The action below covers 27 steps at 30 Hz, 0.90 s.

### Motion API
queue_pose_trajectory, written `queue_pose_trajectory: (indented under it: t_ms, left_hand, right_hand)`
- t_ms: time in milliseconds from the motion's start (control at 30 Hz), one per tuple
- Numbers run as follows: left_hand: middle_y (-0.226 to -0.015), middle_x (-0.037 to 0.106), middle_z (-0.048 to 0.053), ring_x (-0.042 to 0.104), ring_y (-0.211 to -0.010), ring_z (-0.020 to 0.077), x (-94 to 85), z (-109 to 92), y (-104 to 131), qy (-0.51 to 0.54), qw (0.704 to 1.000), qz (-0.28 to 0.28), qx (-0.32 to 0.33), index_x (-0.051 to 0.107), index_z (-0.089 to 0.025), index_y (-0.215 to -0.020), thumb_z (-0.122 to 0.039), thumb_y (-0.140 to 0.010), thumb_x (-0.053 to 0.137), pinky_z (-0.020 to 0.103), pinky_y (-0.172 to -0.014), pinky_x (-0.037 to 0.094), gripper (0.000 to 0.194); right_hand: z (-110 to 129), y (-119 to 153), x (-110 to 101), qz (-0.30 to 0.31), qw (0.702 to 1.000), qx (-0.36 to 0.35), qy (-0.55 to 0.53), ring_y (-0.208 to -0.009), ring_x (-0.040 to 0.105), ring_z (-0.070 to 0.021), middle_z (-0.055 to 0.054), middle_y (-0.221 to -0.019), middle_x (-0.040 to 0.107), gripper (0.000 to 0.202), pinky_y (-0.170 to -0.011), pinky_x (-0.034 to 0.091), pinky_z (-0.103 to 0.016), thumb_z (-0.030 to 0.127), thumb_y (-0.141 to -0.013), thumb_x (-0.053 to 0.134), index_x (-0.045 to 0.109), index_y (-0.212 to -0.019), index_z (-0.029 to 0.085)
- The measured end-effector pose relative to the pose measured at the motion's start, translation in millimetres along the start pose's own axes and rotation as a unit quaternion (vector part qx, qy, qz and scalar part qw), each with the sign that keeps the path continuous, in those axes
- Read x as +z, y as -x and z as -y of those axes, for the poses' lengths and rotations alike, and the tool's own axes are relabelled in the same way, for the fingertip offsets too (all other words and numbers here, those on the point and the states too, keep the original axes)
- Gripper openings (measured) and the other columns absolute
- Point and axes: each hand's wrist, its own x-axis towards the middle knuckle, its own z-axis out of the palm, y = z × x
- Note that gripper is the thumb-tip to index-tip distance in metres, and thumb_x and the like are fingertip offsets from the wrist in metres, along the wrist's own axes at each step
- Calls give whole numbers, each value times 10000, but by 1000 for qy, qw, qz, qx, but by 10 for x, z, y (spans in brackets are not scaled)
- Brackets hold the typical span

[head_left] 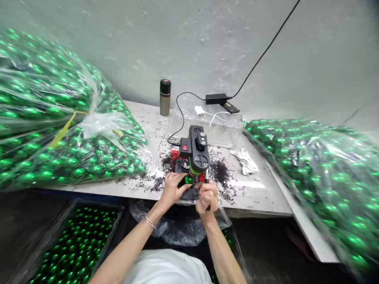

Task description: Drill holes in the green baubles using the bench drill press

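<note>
A small black bench machine (199, 148) with a red switch stands at the middle of the table. Under its front end sits a shiny green ball (188, 180). Thumb and fingertips of my left hand (172, 189) close around that ball from the left side. On the right, my right hand (207, 197) is curled in a fist around a dark handle (208, 207), most of which the fingers hide. Red parts of the machine show close to the right fingertips. Small black scraps (220, 170) lie scattered around the machine's base.
Big clear bags of green balls, a left bag (68, 130) and a right bag (319, 165), flank the machine. Behind it are a bottle (165, 98), a power adapter (216, 98) and a clear plastic tray (226, 136). A white glove (245, 161) lies right; a bin (117, 225) stands below left.
</note>
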Motion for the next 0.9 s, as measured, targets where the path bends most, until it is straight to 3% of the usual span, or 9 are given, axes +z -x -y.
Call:
queue_pose_trajectory:
  t_ms: [167, 333, 400, 500, 600, 700, 800, 867, 900]
  left_hand:
    - [-1064, 752, 96, 642, -998, 261, -23, -19, -16, 10, 1000, 2, -6, 704, -199, -1138, -339, -851, 733, 457, -965, 436, 321]
    - [-1052, 752, 104, 653, -988, 274, -12, -50, -56, 38, 999, -14, -20, 716, -193, -1110, -306, -826, 759, 488, -961, 459, 310]
    - [-1052, 748, 112, 660, -992, 280, -39, -80, 3, 49, 998, -34, -29, 708, -183, -1116, -304, -829, 755, 491, -955, 479, 315]
    - [-1117, 728, 125, 664, -1053, 276, -124, -140, 272, 70, 997, -43, -8, 666, -185, -1188, -328, -878, 700, 445, -939, 527, 342]
    - [-1214, 694, 130, 667, -1116, 242, -200, -199, 688, 88, 994, 27, 61, 586, -190, -1306, -313, -928, 634, 370, -951, 552, 400]
    - [-1257, 673, 130, 687, -1083, 226, -253, -213, 965, 62, 993, 64, 72, 551, -199, -1345, -361, -924, 638, 325, -914, 579, 459]
    - [-1173, 701, 131, 709, -977, 217, -398, -125, 838, 28, 997, 10, 68, 619, -173, -1238, -411, -922, 631, 312, -849, 597, 396]
    - [-1061, 724, 118, 693, -998, 220, -590, 5, 519, -30, 997, -50, 46, 678, -162, -1096, -303, -995, 502, 335, -886, 575, 247]
    - [-1055, 721, 122, 683, -1004, 219, -709, 90, 315, -74, 995, -68, 7, 687, -153, -1063, -243, -1008, 449, 342, -895, 564, 261]
  right_hand:
    - [-35, -34, -9, 40, 998, -40, 9, -656, 583, -134, 20, -694, 511, 291, -767, 500, -364, 202, -979, 338, 426, -703, 229]
    - [253, -475, -76, -16, 996, 90, -19, -604, 510, -124, 11, -668, 519, 314, -602, 411, -293, 200, -981, 377, 473, -683, 213]
    - [374, -681, -113, -7, 987, 154, -43, -594, 493, -114, 19, -664, 499, 318, -581, 379, -279, 220, -990, 396, 481, -684, 208]
    - [469, -845, -146, 10, 981, 186, -57, -595, 481, -106, 26, -653, 482, 340, -594, 365, -278, 242, -992, 430, 480, -657, 200]
    - [472, -819, -125, -10, 984, 167, -56, -590, 476, -102, 25, -643, 484, 353, -592, 349, -279, 239, -985, 452, 481, -637, 193]
    - [457, -736, -80, -35, 983, 171, -57, -566, 471, -96, 27, -638, 485, 347, -572, 333, -279, 242, -984, 458, 489, -642, 190]
    - [455, -691, -56, -40, 983, 169, -56, -558, 477, -95, 28, -632, 483, 357, -565, 333, -279, 240, -982, 461, 482, -630, 190]
    - [454, -675, -52, -44, 984, 164, -55, -559, 481, -96, 27, -633, 486, 363, -559, 332, -278, 239, -979, 466, 478, -620, 190]
    - [452, -666, -51, -45, 984, 165, -55, -558, 482, -96, 26, -635, 487, 361, -556, 332, -278, 241, -978, 468, 482, -621, 190]
